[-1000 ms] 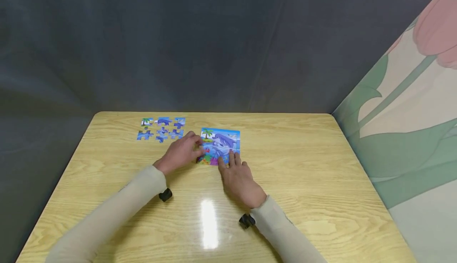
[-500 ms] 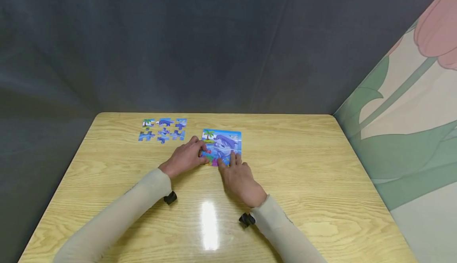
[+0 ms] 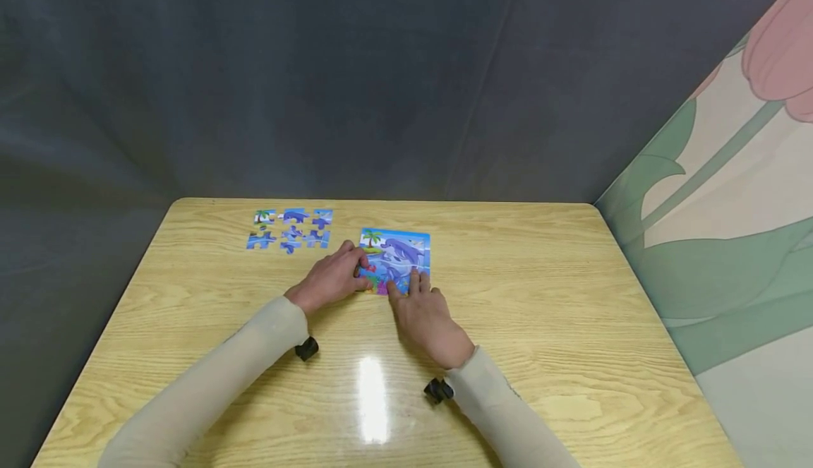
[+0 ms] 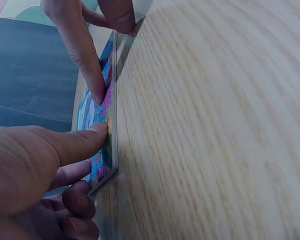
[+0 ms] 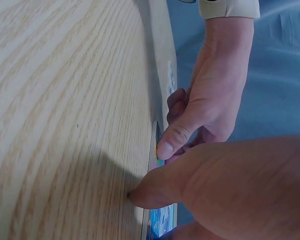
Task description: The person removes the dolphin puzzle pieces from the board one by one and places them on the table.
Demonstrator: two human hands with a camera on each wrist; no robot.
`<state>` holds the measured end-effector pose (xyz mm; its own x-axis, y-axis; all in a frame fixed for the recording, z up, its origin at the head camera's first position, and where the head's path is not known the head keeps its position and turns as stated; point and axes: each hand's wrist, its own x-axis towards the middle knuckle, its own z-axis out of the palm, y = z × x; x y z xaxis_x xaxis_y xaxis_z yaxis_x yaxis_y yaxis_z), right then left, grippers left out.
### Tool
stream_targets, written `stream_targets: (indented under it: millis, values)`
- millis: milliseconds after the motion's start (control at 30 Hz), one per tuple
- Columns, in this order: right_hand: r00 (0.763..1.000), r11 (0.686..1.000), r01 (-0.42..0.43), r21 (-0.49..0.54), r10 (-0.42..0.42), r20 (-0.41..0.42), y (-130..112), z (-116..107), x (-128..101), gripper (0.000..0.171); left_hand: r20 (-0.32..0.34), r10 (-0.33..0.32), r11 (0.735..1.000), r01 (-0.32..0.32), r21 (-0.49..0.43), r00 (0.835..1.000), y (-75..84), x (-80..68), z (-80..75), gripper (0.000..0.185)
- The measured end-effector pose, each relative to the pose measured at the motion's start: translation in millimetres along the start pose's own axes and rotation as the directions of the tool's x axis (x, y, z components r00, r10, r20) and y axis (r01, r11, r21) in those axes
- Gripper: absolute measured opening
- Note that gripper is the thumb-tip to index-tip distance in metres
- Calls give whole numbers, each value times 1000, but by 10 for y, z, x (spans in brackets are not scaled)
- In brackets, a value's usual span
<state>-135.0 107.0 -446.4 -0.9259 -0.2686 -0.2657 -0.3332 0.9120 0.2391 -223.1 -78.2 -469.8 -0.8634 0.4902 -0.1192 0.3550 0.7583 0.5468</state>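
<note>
Left hand: the left hand (image 3: 330, 277) sits just left of centre frame, thumb tip pressed to the near left edge of the puzzle (image 3: 396, 260), the other fingers curled at its left side; it seems to pinch that corner, though whether anything is truly gripped I cannot tell.
Right hand: the right hand (image 3: 427, 318) lies just below the puzzle, fingers straight and relaxed, two fingertips pressing on its near edge and the thumb on the wood beside it; it grasps nothing.
Puzzle: a square dolphin picture, flat on the table (image 3: 571, 298), a little above centre frame, between and under both sets of fingertips. In the left wrist view its edge looks thin, like a tray or board.
Loose pieces: a small cluster of blue pieces (image 3: 289, 229) lies in the upper left of the tabletop, near the far edge, apart from the puzzle and from both hands.
Step in hand: by my reading, the board is being steadied or its near left corner worked on.
Next move: likely calls for a firm hold from the right fingertips while the left thumb works that edge, without sliding the board.
Surroundings: dark curtain behind, a flower-painted wall at the right.
</note>
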Motion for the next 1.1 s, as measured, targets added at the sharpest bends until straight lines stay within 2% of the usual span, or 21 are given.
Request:
stream_targets:
  millis: [333, 1100]
  values:
    - [1000, 1000, -6, 9, 6, 12, -4, 0, 10, 50, 13, -4, 999, 4, -35, 1000, 10, 3, -5, 30]
    - [999, 1000, -2, 14, 2, 32, -6, -14, 7, 51, -29, 12, 997, -15, -78, 1000, 14, -12, 26, 35]
